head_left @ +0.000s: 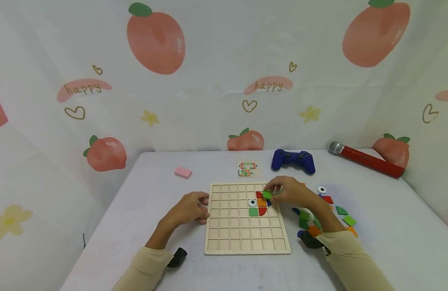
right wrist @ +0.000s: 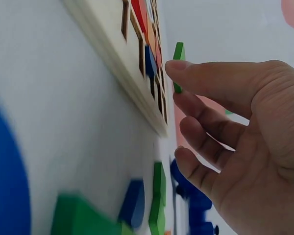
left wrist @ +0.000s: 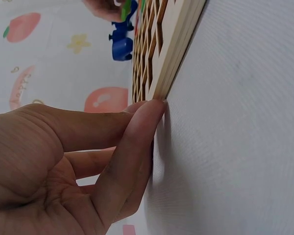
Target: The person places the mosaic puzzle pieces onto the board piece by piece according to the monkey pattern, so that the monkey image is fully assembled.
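Observation:
My right hand (head_left: 291, 190) pinches a green square tile (head_left: 267, 195) between thumb and fingers, over the right side of the wooden grid board (head_left: 234, 233). In the right wrist view the tile stands on edge in the fingertips, raised above the board. Under and beside it, the grid holds a white eye tile (head_left: 252, 203), an orange square (head_left: 261, 203), a lighter green square (head_left: 253, 211), red curved pieces (head_left: 262, 211) and a blue piece (right wrist: 150, 61). At the board's left edge rests my left hand (head_left: 189, 208), its fingertips touching the rim.
Loose coloured tiles (head_left: 304, 216) lie scattered right of the board, under the right forearm. Behind the board are a picture card (head_left: 247, 168) and a blue game controller (head_left: 293, 161). A pink block (head_left: 183, 172) lies back left, a red microphone (head_left: 369, 159) back right.

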Demonstrator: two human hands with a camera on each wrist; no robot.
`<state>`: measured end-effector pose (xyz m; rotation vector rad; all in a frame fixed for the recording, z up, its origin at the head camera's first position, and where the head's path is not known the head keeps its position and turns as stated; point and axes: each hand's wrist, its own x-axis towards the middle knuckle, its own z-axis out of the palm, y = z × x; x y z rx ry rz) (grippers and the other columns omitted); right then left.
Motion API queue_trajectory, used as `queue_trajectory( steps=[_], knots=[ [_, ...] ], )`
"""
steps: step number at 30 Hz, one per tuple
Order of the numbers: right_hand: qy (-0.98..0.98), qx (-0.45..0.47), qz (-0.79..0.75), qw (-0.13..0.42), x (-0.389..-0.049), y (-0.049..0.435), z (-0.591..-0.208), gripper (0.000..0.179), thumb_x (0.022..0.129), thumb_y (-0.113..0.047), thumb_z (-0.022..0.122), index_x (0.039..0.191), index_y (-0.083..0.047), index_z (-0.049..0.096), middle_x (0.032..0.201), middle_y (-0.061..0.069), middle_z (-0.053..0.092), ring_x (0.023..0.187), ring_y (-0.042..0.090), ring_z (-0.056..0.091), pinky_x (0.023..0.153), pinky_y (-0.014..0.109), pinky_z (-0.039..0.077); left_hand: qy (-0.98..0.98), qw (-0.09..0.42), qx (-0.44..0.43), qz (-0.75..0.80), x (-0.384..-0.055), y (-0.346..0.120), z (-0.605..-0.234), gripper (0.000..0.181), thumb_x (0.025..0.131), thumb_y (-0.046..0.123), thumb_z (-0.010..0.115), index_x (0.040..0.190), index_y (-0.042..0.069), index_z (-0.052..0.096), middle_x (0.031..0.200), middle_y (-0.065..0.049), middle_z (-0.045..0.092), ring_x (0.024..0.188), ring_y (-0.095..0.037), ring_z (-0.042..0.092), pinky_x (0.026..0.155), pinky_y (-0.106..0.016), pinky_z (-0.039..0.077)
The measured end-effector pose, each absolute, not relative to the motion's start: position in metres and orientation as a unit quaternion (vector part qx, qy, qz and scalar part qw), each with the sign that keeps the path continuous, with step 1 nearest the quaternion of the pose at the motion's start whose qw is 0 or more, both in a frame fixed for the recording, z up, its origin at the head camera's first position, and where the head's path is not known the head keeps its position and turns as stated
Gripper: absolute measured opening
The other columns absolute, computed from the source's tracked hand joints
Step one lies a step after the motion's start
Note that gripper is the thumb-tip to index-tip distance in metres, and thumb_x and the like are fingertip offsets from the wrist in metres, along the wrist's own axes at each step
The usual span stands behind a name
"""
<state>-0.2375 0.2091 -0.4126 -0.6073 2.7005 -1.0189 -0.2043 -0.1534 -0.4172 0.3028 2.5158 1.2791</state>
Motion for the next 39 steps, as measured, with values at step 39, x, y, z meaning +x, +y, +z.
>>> queue_trajectory(
  steps=[39],
  knots=[
    [0.906,-0.222,-0.351,0.085,-0.247,0.164,-0.414,0.031,0.091,-0.008,0.081,0.121,-0.002,0.075,0.103,0.005,0.072,0.096,0.020,0.065,0.087,0.040,0.058,0.873,0.157,0.108,0.448,-0.203,-0.154,-0.415,0.062,0.086,-0.010,0.077,0.143,-0.013,0.055,0.117,-0.013,0.063,0.090,-0.017,0.066,0.070,-0.030,0.065]
  ],
)
